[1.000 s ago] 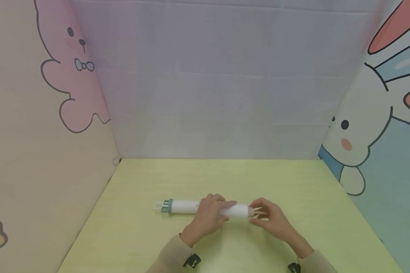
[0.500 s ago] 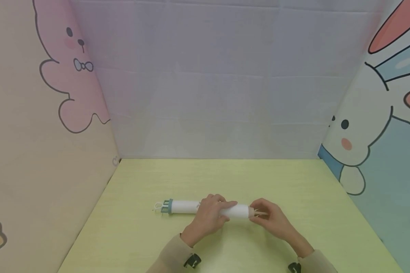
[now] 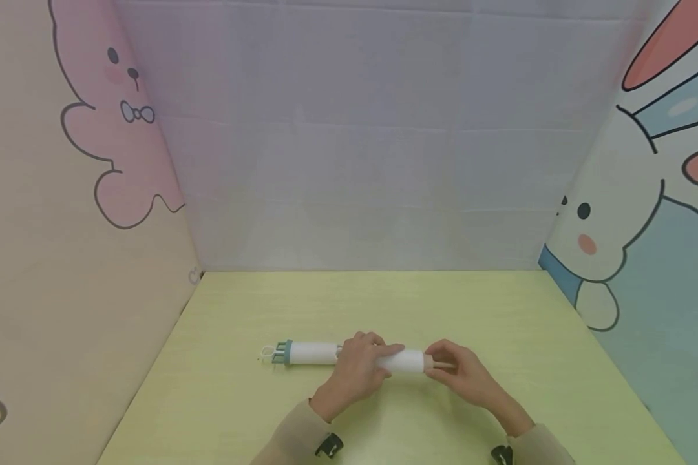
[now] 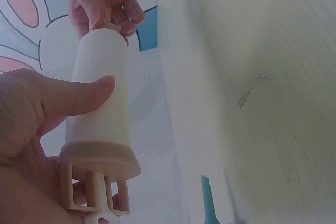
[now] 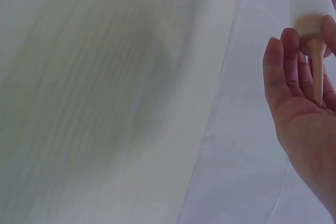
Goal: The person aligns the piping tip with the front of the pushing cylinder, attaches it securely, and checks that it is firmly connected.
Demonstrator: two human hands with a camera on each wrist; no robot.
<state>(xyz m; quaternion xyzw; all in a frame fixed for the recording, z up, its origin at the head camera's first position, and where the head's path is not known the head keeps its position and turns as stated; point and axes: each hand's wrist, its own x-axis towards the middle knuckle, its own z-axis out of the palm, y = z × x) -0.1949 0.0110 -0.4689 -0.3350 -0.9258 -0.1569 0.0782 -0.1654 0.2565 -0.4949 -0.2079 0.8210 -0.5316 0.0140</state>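
My left hand [image 3: 355, 368] grips a white tube with beige ends [image 3: 404, 361], thumb laid along its side. In the left wrist view, its slotted beige collar [image 4: 100, 160] points back toward the palm, a pale loop showing at the bottom. My right hand [image 3: 465, 378] holds the opposite end, thumb and fingers at the beige cap [image 5: 310, 27]. A thin beige stick [image 5: 317, 77] runs from that cap into the right palm. Left of the left hand lies a second white tube [image 3: 314, 353] with a teal slotted end [image 3: 282, 352] and a white loop [image 3: 267, 352].
Both tubes are over a pale yellow-green table [image 3: 256, 420]. A white back wall [image 3: 360, 161] and printed side panels enclose it, a pink bear at left and a white rabbit at right. A teal piece [image 4: 208, 200] shows low in the left wrist view.
My right fingers and thumb have closed in slightly around the beige cap. The left hand keeps its grip. The second tube stays put while the head view shifts a little.
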